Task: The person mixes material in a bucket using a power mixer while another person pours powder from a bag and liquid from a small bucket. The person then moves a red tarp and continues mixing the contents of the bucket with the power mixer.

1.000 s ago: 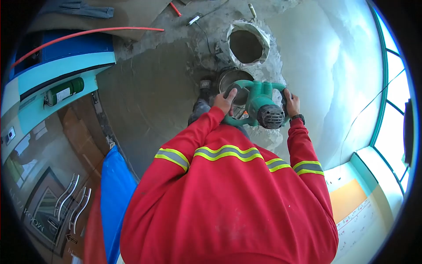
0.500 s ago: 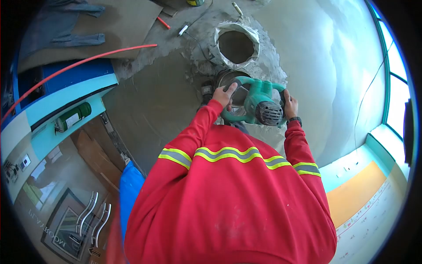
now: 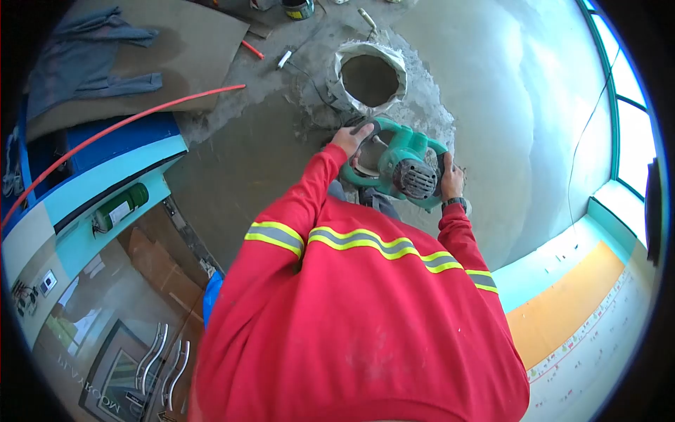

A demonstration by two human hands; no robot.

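A green handheld power mixer [image 3: 408, 158] with a dusty, slotted grey motor cap is in front of my body. My left hand [image 3: 349, 141] wraps round its left handle. On the opposite side, my right hand [image 3: 452, 176] grips the other handle, with a dark watch on that wrist. Part of a round container [image 3: 367, 160] shows through the mixer's left handle loop; the mixer hides most of it. Just beyond the mixer stands an open white sack [image 3: 370, 76], its rim rolled back, holding grey-brown material.
Wet-looking grey screed [image 3: 485, 77] covers the floor at right. A trowel-like tool [image 3: 367, 19] lies past the sack. A red hose [image 3: 140, 119] arcs at left, near a grey garment [image 3: 95, 60] on a brown board. A green cylinder [image 3: 121, 207] is mounted at left.
The mixer has shifted slightly left in view with both hands still on its handles. The container under it is more hidden now. The surroundings have shifted as my head moved.
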